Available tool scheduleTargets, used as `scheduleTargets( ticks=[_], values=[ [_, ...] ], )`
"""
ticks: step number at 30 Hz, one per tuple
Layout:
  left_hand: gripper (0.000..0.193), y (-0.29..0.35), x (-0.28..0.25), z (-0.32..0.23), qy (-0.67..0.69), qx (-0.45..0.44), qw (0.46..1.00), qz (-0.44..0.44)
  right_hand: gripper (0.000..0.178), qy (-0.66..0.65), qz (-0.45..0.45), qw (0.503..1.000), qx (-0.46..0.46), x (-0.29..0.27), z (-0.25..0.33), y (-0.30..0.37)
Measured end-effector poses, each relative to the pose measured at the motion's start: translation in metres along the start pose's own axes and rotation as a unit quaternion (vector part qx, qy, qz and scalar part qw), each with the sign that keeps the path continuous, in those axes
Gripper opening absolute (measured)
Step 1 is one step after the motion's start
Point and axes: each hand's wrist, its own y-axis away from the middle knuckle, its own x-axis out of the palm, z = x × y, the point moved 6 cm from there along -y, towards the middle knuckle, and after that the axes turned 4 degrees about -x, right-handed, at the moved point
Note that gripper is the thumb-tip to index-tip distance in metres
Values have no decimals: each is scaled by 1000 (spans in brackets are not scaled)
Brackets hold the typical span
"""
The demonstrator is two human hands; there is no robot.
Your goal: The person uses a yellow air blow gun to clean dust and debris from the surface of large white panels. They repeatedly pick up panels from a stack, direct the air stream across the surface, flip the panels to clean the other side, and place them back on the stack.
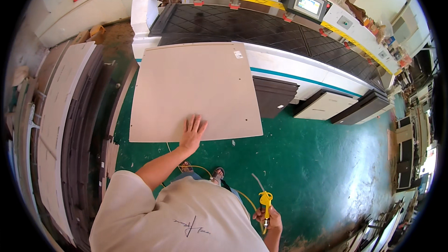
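A large beige panel (196,88) lies in front of me, with a small white label near its far right corner and a few small dark holes. My left hand (192,135) rests flat on its near edge, fingers spread. Down at my right side, my right hand (270,219) is closed around a yellow air blow gun (266,199). The gun's thin grey nozzle points up and away. A yellow air hose (247,198) runs from near the gun across the floor by my feet.
Behind the panel stands a long white machine with a dark bed (242,25) and a control screen (309,3). Dark panels (275,95) and a white panel (324,105) lean against its base. Stacked long boards (70,126) stand on the left. The floor (317,158) is green.
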Motion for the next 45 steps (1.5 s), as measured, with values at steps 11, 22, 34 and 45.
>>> scheduleTargets(
  ticks=[11, 22, 34, 45],
  values=[
    [85, 0, -153, -22, -47, 11, 994, 94, 54, -153, 103, 979, 86, -25, -42, -61],
    [39, -150, -532, 22, 43, 83, 995, -19, 33, 201, 79, 962, -166, 127, 170, -160],
    [51, -134, -519, 306, -73, -91, 894, -432, 75, 252, 15, 790, -558, 326, 378, -312],
    [45, -68, -96, 498, 633, -313, 654, -270, 21, 161, 23, 821, -547, 343, 359, -382]
  ],
)
